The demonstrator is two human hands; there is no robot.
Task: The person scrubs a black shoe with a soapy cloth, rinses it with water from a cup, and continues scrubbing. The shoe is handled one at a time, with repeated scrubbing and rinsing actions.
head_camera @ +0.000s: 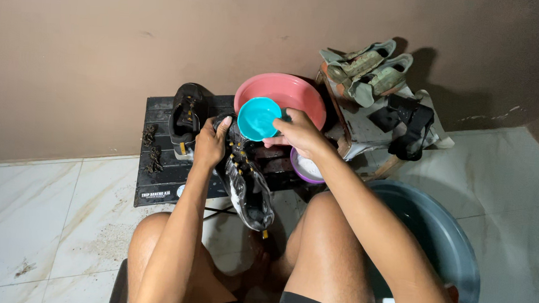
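My left hand (pixel 210 143) grips the heel end of a black and grey shoe (pixel 249 190) with yellow lace eyelets, holding it tilted over the edge of a low black table (pixel 157 182). In my right hand (pixel 298 133) is a small turquoise bowl (pixel 258 118), tipped toward the shoe just above it. Behind the bowl stands a large pink basin (pixel 297 91). A second black shoe (pixel 187 117) lies on the table to the left of my left hand. Loose dark laces (pixel 152 151) rest near the table's left edge.
A small purple-rimmed bowl (pixel 305 169) sits under my right wrist. A pair of worn olive shoes (pixel 364 71) and a black strap (pixel 410 127) lie on a stand at the right. A large grey tub (pixel 443 240) stands beside my right leg. Dirt speckles the white tiled floor (pixel 38 219).
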